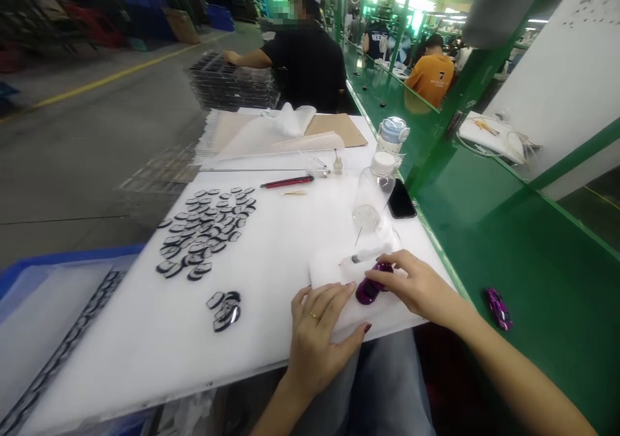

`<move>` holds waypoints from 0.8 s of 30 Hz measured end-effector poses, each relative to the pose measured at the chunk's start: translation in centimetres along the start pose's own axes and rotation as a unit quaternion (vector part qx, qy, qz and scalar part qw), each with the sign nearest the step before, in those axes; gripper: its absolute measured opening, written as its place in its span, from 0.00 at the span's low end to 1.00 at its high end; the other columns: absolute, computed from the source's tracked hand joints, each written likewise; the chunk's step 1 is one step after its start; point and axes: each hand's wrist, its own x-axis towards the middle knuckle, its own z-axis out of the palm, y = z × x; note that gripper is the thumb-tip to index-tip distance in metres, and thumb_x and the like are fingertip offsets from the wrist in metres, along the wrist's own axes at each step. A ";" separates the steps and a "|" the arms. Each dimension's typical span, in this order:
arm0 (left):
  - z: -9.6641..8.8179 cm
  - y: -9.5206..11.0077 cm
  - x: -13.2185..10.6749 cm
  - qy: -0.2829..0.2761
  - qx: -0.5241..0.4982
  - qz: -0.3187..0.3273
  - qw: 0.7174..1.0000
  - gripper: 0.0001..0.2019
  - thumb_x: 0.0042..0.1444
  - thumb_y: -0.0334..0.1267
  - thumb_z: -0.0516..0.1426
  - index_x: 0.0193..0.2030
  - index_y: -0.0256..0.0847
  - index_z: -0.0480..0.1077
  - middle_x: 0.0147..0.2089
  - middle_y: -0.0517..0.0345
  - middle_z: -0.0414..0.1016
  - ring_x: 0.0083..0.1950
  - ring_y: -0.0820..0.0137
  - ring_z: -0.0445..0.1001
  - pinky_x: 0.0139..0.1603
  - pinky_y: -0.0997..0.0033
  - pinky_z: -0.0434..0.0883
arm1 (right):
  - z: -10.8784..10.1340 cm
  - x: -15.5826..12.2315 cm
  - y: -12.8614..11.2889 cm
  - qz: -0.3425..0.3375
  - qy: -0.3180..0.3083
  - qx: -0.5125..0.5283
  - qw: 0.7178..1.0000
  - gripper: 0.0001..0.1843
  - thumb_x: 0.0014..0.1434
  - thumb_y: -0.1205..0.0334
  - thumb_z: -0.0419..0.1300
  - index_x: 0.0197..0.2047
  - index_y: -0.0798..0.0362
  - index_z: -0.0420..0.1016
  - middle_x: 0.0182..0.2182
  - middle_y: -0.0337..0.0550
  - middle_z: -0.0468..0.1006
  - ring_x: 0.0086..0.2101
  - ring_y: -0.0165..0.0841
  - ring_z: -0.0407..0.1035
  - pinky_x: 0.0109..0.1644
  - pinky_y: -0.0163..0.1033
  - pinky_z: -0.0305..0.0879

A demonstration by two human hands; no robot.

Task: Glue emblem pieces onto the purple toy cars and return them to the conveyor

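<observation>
A shiny purple toy car (367, 292) rests on a white foam pad (322, 269) at the table's near edge. My right hand (411, 284) grips its far end between thumb and fingers, which hide part of it. Just left of the car, my left hand (320, 332) lies with fingers stretched and thumb apart, holding nothing. Beyond the car lies a syringe-like tube (371, 254) with a thin needle. To the left are a small cluster of black-edged clear plastic pieces (225, 309) and a larger spread of the same pieces (203, 226).
A clear bottle (372, 194), a blue-lidded cup (392, 135) and a phone (402, 200) stand or lie at right. A red utility knife (287, 182) and tweezers (294, 192) lie farther back. Another purple car (497, 308) sits on the green conveyor (547, 261). A co-worker (310, 55) sits ahead.
</observation>
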 end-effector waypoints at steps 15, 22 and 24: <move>-0.8 1.7 2.2 -0.058 -0.039 0.018 0.997 0.11 0.56 0.35 0.63 0.47 0.44 0.75 0.44 0.54 0.80 0.45 0.62 0.75 0.52 0.56 0.70 | 0.5 5.4 -0.3 0.096 -0.044 0.418 0.902 0.19 0.69 0.45 0.52 0.43 0.50 0.76 0.50 0.48 0.77 0.60 0.45 0.65 0.62 0.52 0.64; -1.1 1.9 4.4 -0.184 -0.032 -0.020 0.982 0.22 0.49 0.35 0.67 0.52 0.42 0.72 0.60 0.45 0.72 0.58 0.54 0.73 0.56 0.51 0.75 | -0.1 4.6 0.6 0.112 0.136 0.471 0.864 0.11 0.65 0.50 0.60 0.42 0.48 0.75 0.53 0.48 0.77 0.59 0.44 0.66 0.65 0.56 0.62; -0.8 2.0 4.7 -0.186 -0.043 -0.036 0.981 0.21 0.47 0.33 0.67 0.50 0.42 0.73 0.58 0.46 0.74 0.55 0.55 0.75 0.53 0.53 0.76 | 0.3 4.7 1.1 0.140 0.111 0.450 0.875 0.15 0.64 0.46 0.61 0.40 0.49 0.76 0.51 0.50 0.78 0.58 0.46 0.67 0.63 0.56 0.62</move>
